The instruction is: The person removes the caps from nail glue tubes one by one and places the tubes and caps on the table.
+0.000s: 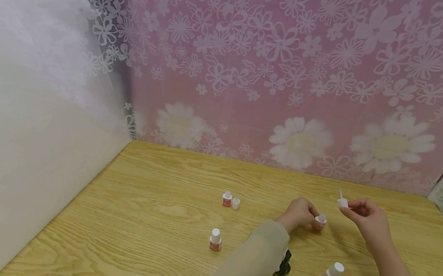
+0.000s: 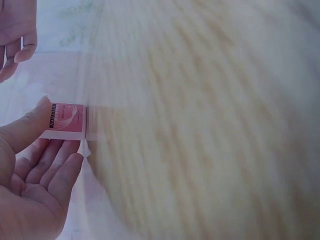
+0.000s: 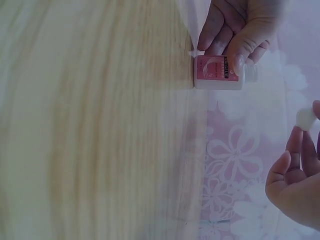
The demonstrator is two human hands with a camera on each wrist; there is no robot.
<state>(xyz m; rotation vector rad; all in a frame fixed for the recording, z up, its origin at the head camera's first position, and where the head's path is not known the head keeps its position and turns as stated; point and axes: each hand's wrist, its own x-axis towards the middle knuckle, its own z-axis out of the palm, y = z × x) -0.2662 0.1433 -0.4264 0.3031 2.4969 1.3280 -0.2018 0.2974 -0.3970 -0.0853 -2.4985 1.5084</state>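
My left hand (image 1: pixel 298 213) pinches a small white nail glue bottle (image 1: pixel 320 222) with a red label, which stands on the table without its cap. In the left wrist view the label of this bottle (image 2: pixel 68 118) shows between thumb and fingers. Raised to the right of it, my right hand (image 1: pixel 373 223) holds a white brush cap (image 1: pixel 342 202) by its side, the thin brush stem pointing up. In the right wrist view the cap (image 3: pixel 305 119) sits between the fingertips, and the bottle (image 3: pixel 217 72) rests upright on the table in the left hand's grip.
Farther left on the wooden table (image 1: pixel 137 240) stand an uncapped bottle (image 1: pixel 227 200) and its loose cap (image 1: pixel 236 203). Two capped bottles, one left (image 1: pixel 215 240) and one near the right forearm (image 1: pixel 332 273), stand closer in. A flowered pink curtain (image 1: pixel 232 63) hangs behind.
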